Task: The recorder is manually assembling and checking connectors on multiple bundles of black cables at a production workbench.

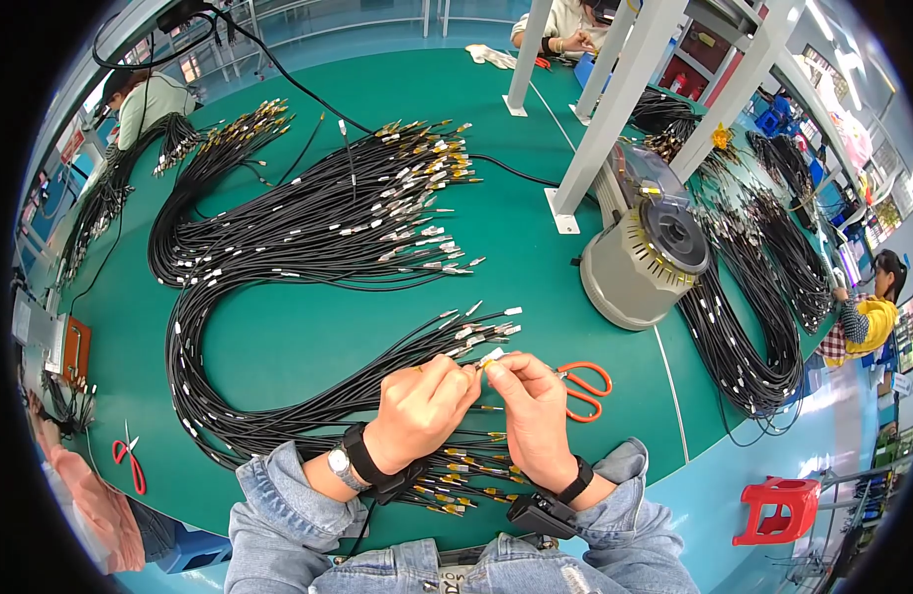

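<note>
My left hand [424, 408] and my right hand [532, 421] meet over the near middle of the table, fingers closed. Between their fingertips is the end of a black cable, with a white tag [492, 355] and a bit of yellow showing. The left fingers pinch the cable side; the right thumb and forefinger pinch by the tag. How the tag is fixed is hidden by my fingers. Under and around my hands lies a bundle of black cables [308, 411], some ends white-tagged, others yellow-wrapped. Orange-handled scissors [587, 391] rest just right of my right hand.
A larger cable bundle [308, 223] curves across the green table [536, 272]. A grey tape dispenser [640, 267] stands right, beside white metal posts [615, 119]. More cables [754, 337] lie beyond it. Red scissors [130, 463] lie far left. A red stool [776, 511] and other people are around.
</note>
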`<state>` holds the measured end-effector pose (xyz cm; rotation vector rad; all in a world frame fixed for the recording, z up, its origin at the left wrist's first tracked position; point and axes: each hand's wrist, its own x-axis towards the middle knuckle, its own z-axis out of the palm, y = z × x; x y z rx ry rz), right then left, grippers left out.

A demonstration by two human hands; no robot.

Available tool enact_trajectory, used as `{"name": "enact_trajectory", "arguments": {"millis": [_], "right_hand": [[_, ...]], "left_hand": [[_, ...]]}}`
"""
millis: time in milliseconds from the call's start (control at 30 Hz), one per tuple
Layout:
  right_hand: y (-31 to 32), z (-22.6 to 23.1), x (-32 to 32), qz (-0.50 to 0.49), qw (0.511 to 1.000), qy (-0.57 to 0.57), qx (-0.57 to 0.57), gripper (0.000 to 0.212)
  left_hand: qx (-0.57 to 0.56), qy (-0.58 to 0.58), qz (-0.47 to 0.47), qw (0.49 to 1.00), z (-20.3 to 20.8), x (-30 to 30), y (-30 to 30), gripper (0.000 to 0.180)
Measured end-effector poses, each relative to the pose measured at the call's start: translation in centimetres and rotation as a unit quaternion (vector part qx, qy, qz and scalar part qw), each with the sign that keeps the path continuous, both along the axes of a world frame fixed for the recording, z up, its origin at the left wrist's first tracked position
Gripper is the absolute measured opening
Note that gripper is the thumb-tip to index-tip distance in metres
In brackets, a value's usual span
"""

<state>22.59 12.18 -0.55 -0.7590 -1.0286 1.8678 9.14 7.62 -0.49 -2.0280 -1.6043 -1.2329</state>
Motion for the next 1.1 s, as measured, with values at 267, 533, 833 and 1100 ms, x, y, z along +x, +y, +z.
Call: {"name": "enact_trajectory", "arguments": {"millis": [267, 533, 833, 1100], "right_hand": [[-0.35, -0.33, -0.16, -0.006, 1.0, 0.01, 0.003, 0.003], [-0.88, -0.52, -0.56, -0.039, 0.999, 0.026, 0.018, 0.006], [-0.93, -0.02, -0.55, -0.041, 0.999, 0.016, 0.021, 0.006], [-0.62, -0.17, -0.2, -0.026, 0.999, -0.013, 0.031, 0.005]], "left_hand": [[0.014, -0.006, -0.005, 1.0, -0.23, 0.09, -0.01, 0.025], [0.023, 0.025, -0.016, 0.999, 0.37, 0.15, -0.06, 0.031], [0.029, -0.007, 0.003, 1.0, -0.13, 0.21, 0.19, 0.038], [-0.072, -0.177, -0.043, 0.981, 0.22, 0.25, 0.24, 0.03]]}}
